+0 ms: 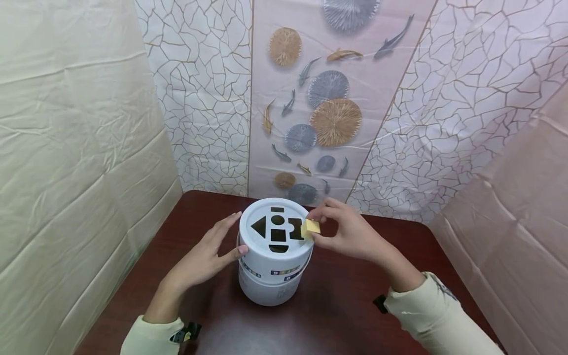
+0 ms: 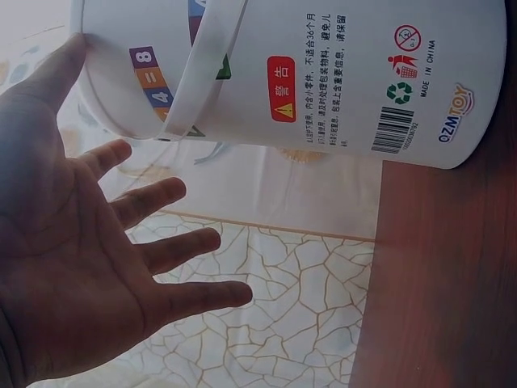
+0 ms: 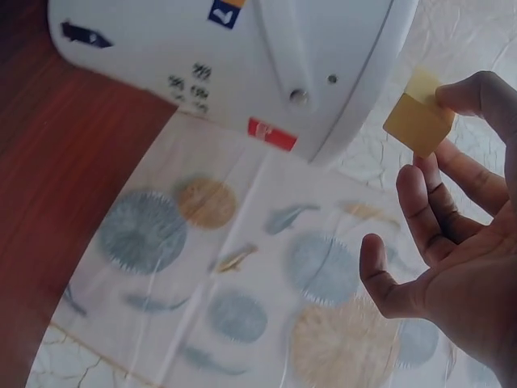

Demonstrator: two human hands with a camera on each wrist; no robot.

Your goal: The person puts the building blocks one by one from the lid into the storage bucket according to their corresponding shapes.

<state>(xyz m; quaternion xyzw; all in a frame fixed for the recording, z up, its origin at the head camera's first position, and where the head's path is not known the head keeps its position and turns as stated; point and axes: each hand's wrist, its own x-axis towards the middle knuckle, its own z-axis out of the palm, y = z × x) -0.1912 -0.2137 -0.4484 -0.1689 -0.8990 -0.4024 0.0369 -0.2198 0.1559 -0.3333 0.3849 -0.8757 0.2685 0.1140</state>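
Note:
A white toy bucket stands upright on the table, its round lid pierced by cutouts of several shapes: a triangle, a circle, rectangles and others. My left hand is at the lid's left side with its fingers extended; in the left wrist view the thumb touches the rim and the other fingers are spread apart. Above the right part of the lid, my right hand pinches a yellow block between thumb and fingers. The block overlaps the notched cutout's right edge in the head view; whether it touches the lid I cannot tell.
The dark red-brown table carries the bucket. A thin white handle runs down the bucket's side. Behind hangs a patterned cloth with fish and round motifs, and pale cloth walls flank the table.

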